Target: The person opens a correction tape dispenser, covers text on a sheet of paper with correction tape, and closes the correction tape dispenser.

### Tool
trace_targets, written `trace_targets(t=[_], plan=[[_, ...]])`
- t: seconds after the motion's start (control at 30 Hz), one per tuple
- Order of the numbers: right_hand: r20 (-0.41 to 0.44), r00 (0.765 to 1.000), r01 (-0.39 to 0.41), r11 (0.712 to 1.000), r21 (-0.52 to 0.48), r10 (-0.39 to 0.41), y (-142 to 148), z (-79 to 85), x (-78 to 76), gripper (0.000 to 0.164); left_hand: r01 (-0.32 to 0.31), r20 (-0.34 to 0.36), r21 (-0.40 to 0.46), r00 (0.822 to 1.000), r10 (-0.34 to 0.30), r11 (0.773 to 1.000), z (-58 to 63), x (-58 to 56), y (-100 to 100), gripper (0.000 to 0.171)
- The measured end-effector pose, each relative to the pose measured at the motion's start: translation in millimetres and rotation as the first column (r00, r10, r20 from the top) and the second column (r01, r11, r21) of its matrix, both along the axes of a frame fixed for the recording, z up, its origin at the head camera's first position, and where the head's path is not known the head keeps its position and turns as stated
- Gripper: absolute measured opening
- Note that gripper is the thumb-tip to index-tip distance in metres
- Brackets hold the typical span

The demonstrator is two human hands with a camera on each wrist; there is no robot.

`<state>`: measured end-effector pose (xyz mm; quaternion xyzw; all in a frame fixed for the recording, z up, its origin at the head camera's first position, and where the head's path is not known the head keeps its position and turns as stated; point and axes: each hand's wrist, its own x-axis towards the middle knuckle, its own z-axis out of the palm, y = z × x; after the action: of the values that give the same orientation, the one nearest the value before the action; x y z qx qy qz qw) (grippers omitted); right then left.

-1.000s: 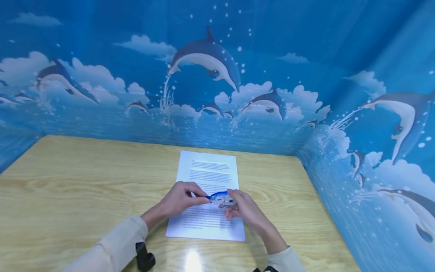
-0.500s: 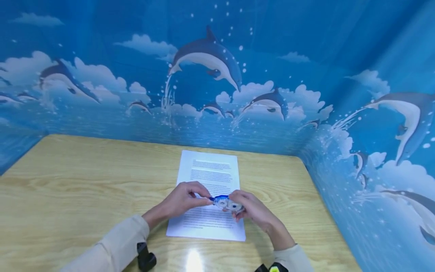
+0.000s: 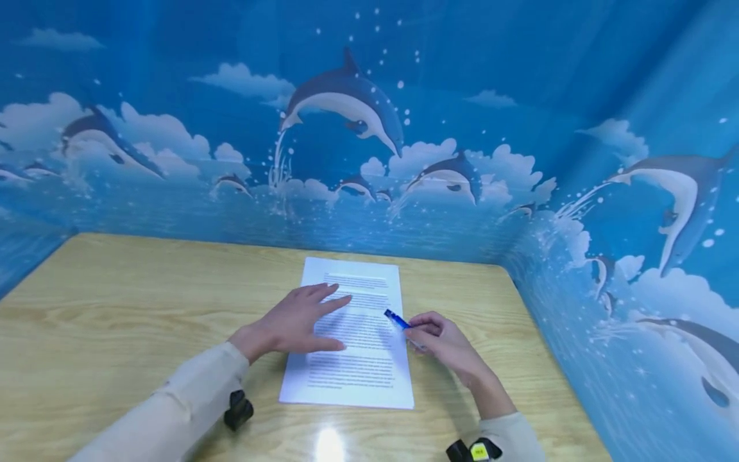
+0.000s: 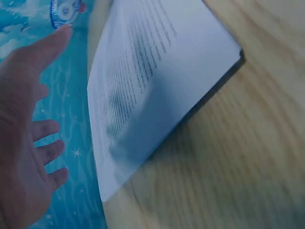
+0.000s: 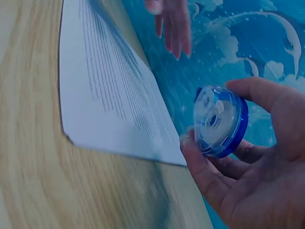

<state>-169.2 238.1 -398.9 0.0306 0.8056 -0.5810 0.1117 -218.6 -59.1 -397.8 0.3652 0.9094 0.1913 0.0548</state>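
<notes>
My right hand (image 3: 447, 350) pinches a correction tape dispenser (image 5: 218, 121) between thumb and fingers, over the right edge of the printed sheet. The dispenser has a clear case with white reels inside and a blue rim; in the head view its blue edge (image 3: 397, 319) points up and left. My left hand (image 3: 296, 321) is spread above the left half of the paper (image 3: 352, 375), fingers apart and holding nothing. The left wrist view also shows the dispenser (image 4: 64, 12) just past the thumb tip.
The paper lies on a wood-grain table (image 3: 173, 301), lines of text running down it. Behind and to the right hangs a blue curtain (image 3: 231, 218) printed with dolphins. Black straps with small devices (image 3: 238, 410) sit on both wrists.
My left hand has let go of the dispenser's tip and spread out leftward over the paper. My right hand has moved right with the dispenser and turned it edge-on to the head view.
</notes>
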Motion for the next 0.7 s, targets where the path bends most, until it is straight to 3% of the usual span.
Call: trace_targets(t=[0.07,0.17,0.4,0.53,0.6,0.7], plan=[[-0.026,0.997,0.069,0.997,0.026,-0.069,10,-1.7,-0.8,0.042,0.049,-0.065,-0.066,0.997,-0.053,0.997,0.0,-2.3,4,0.084],[-0.068,0.987,0.149,0.986,0.072,-0.144,27,-3.8,-0.3,0.046,0.094,-0.097,-0.103,0.99,-0.104,0.99,1.2,-4.7,12,0.082],[-0.139,0.95,0.3,0.941,0.159,-0.28,75,-12.6,6.0,0.05,0.169,-0.078,-0.119,0.981,-0.179,0.978,7.1,-7.7,43,0.079],[-0.191,0.909,0.411,0.869,0.275,-0.37,104,-22.9,11.3,0.049,0.202,-0.085,-0.116,0.973,-0.212,0.972,4.2,-9.0,65,0.078],[-0.24,0.885,0.462,0.814,0.353,-0.398,119,-28.8,15.1,0.048,0.221,-0.093,-0.122,0.968,-0.233,0.968,1.7,-8.9,76,0.078],[-0.256,0.875,0.484,0.733,0.478,-0.411,142,-34.4,22.6,0.052,0.254,-0.119,-0.15,0.955,-0.272,0.956,-1.8,-6.4,94,0.078]])
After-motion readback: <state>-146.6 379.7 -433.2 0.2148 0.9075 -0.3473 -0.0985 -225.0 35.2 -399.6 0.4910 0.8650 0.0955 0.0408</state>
